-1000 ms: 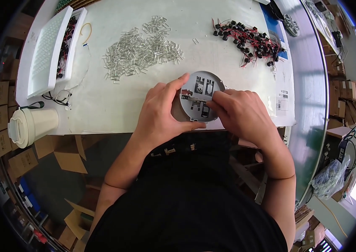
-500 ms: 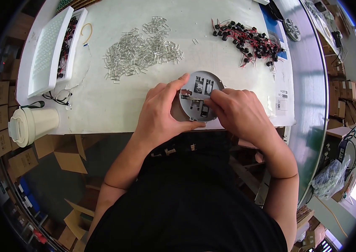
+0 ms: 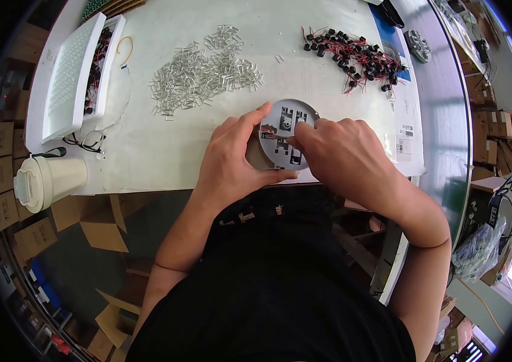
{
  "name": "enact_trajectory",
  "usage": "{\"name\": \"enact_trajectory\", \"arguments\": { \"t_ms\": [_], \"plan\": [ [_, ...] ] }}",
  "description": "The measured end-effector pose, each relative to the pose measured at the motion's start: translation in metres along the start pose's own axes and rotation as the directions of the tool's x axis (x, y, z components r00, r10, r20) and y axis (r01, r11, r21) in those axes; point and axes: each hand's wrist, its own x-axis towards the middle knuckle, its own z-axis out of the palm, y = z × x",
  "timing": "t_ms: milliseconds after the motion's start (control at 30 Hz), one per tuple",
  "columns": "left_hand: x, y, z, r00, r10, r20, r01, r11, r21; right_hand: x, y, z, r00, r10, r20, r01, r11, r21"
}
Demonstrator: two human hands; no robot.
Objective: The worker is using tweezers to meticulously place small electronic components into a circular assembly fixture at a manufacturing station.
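A round grey plastic housing (image 3: 275,114) with several cut-outs and raised slots stands tilted at the table's near edge. Around its left side my left hand (image 3: 230,154) is closed, thumb along the lower rim and fingers at the upper left rim. My right hand (image 3: 343,154) reaches over the housing's right part, fingers bent into a pinch near its middle. Something thin seems to run left from those fingertips across the housing; the fingers hide what it is. Inside the housing, at the left, a small reddish-brown part (image 3: 269,129) shows.
Beyond my left hand lies a heap of small clear tubes (image 3: 201,78). Black round components with red wires (image 3: 355,57) are piled at the far right. At the left are a white foam box (image 3: 75,78), glasses (image 3: 90,142) and a cream lidded cup (image 3: 51,181).
My right fingertips have shifted slightly left and up over the housing, and the right elbow has swung outward. The left hand keeps its hold on the housing, whose tilt has changed a little.
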Motion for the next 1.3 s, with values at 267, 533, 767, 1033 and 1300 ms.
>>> {"name": "enact_trajectory", "arguments": {
  "t_ms": [267,533,767,1033,1300],
  "plan": [
    [0.001,0.002,-0.002,1.0,-0.015,0.003,0.015,1.0,0.014,-0.003,-0.006,-0.004,1.0,0.016,-0.013,-0.016,1.0,-0.023],
    [0.001,0.0,-0.001,1.0,-0.005,-0.004,0.006,1.0,0.019,-0.001,-0.01,-0.005,1.0,-0.006,-0.025,0.005,0.998,-0.059],
    [0.002,-0.001,0.0,1.0,0.018,-0.021,-0.018,1.0,-0.004,-0.003,-0.014,-0.003,0.998,0.025,0.049,-0.014,0.977,-0.213],
    [-0.005,-0.013,-0.019,0.987,-0.122,0.101,0.144,0.96,-0.241,-0.016,0.017,0.019,0.982,-0.019,-0.19,0.119,0.841,0.528],
    [0.005,0.0,-0.015,1.0,-0.009,-0.01,0.009,0.999,0.042,-0.042,0.05,0.04,0.766,0.296,-0.571,-0.061,0.917,0.394]
  ]
}}
